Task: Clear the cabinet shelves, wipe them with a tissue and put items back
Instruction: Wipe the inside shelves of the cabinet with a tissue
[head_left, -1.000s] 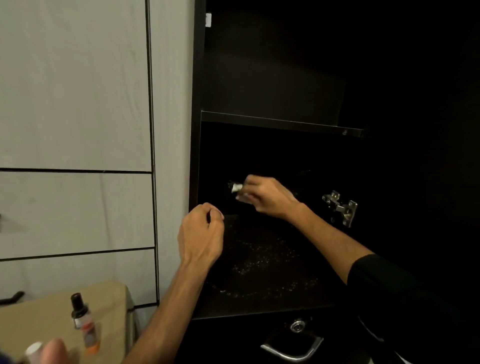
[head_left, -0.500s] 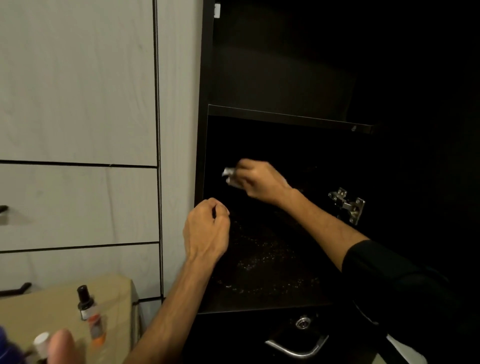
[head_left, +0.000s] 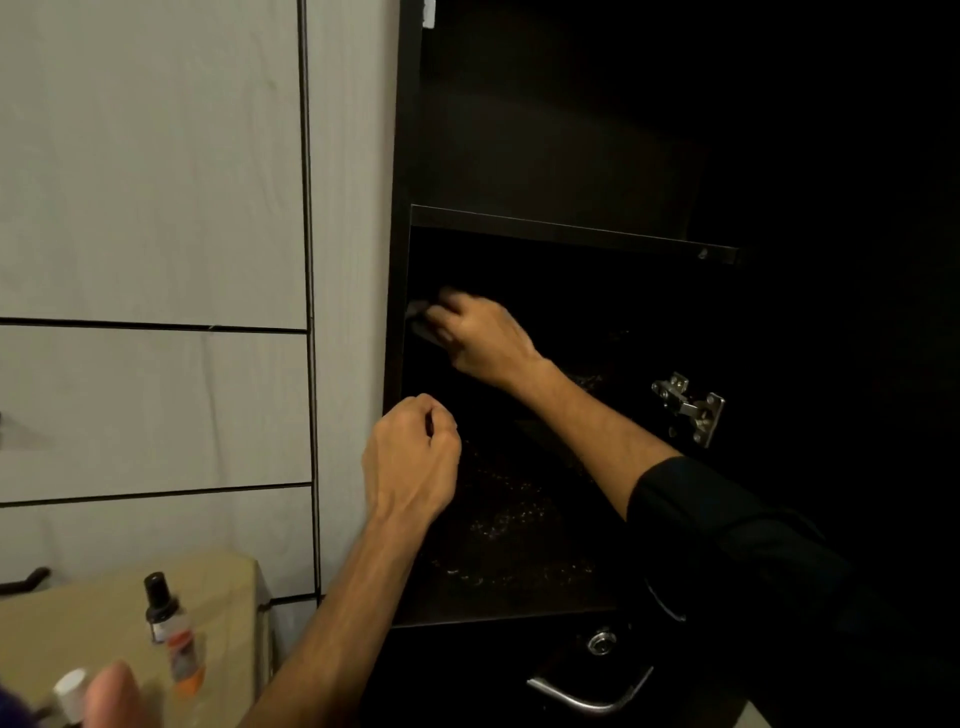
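A: Only the head view here. Why is the right hand (head_left: 480, 338) so deep in the cabinet (head_left: 410, 156)?

B: It presses a crumpled tissue (head_left: 422, 318) into the back left corner of the lower shelf (head_left: 519, 597), hard against the side wall. Its fingers (head_left: 441, 314) are curled over the wad and pinch it; I judge that grip keeps the paper bunched so it can scrub a corner.

A: So this is the wiping step?

B: That's my reading. The shelf carries nothing I can see, but pale specks glint over its front half, so I'd say it isn't finished.

A: And the left hand (head_left: 413, 457)?

B: It hangs in front of the shelf's left edge, fingers curled into a loose fist, thumb against the forefinger. It seems to hold nothing, though something tiny inside would be hidden. It touches neither shelf nor tissue. Probably just waiting out of the way.

A: Where are the cleared things?

B: Low on the left there's a tan table (head_left: 104, 613) with a small dark-capped bottle (head_left: 171, 634) standing on it, and a blurred white cap (head_left: 70, 693) at the frame's edge. I take them for shelf items parked within reach for putting back.

A: Anything to avoid?

B: A metal hinge (head_left: 688, 408) sticks out on the right wall near the forearm; a wide sweep could snag the sleeve (head_left: 727, 545).
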